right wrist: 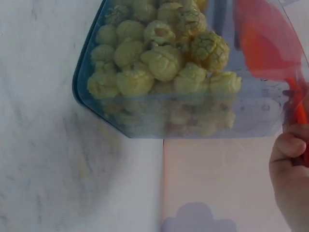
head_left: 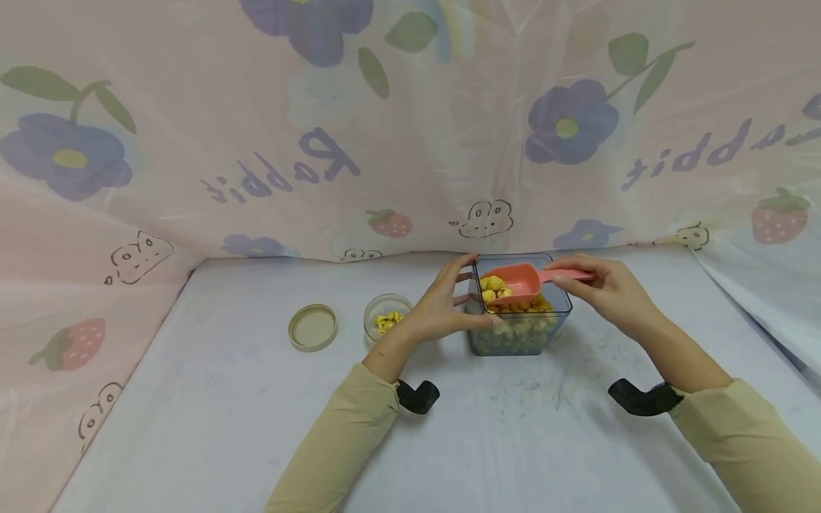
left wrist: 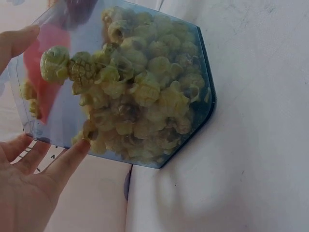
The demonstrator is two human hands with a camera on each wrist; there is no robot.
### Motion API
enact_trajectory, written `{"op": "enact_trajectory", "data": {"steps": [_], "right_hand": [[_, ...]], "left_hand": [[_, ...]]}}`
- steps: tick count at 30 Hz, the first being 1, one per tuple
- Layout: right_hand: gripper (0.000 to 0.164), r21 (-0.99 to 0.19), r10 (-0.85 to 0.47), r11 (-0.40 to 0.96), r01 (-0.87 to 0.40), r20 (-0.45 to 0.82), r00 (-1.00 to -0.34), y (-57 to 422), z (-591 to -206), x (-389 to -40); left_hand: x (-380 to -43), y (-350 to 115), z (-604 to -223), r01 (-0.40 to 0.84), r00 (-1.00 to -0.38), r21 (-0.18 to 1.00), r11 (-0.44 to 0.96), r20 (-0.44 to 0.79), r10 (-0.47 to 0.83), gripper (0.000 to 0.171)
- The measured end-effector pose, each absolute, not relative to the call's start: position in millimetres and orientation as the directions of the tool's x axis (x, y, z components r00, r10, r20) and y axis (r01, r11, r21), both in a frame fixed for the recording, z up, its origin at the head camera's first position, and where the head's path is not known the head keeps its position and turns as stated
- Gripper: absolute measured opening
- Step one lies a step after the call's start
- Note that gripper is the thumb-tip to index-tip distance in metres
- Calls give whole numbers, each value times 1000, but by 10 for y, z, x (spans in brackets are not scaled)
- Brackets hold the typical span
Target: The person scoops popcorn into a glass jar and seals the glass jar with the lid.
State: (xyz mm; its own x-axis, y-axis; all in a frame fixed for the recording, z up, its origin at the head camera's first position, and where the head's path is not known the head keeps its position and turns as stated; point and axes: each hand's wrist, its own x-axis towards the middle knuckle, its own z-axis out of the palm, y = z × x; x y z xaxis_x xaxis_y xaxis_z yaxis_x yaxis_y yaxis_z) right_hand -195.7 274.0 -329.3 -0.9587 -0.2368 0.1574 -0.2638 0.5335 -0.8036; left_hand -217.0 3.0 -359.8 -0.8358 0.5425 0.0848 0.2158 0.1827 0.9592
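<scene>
A clear bluish rectangular container [head_left: 553, 329] stands on the table, partly filled with yellow popcorn [left wrist: 140, 92]. My left hand [head_left: 436, 306] holds its left side, the thumb along the front and the fingers spread toward the back. Between the thumb and fingers of my right hand [head_left: 612, 292] is the handle of a coral-red scoop [head_left: 527, 279]. The scoop lies level inside the container's opening, above the heap, with several pieces of popcorn [head_left: 492, 288] in its bowl. Through the container walls the scoop shows as a red shape in both wrist views.
Left of the container stands a small round clear jar [head_left: 368, 319] with some yellow popcorn in it, partly behind my left wrist. Farther left lies a round lid [head_left: 313, 328]. A printed curtain [head_left: 423, 185] hangs along the back edge of the white table [head_left: 244, 399].
</scene>
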Motion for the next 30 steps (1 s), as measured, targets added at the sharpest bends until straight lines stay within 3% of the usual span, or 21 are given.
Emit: {"op": "enact_trajectory", "data": {"steps": [8, 20, 30], "right_hand": [[33, -858, -156, 487, -165, 101, -983, 2743, -3322, -1921], [21, -892, -149, 414, -184, 134, -980, 2773, -3327, -1935], [29, -887, -133, 423, -185, 142, -981, 2695, -3232, -1885]], "left_hand": [[-2165, 33, -3598, 219, -841, 954, 203, 79, 535, 100], [-2140, -7, -3555, 237, -852, 927, 290, 54, 521, 101], [-2117, -90, -3536, 245, -868, 922, 299, 71, 492, 99]]}}
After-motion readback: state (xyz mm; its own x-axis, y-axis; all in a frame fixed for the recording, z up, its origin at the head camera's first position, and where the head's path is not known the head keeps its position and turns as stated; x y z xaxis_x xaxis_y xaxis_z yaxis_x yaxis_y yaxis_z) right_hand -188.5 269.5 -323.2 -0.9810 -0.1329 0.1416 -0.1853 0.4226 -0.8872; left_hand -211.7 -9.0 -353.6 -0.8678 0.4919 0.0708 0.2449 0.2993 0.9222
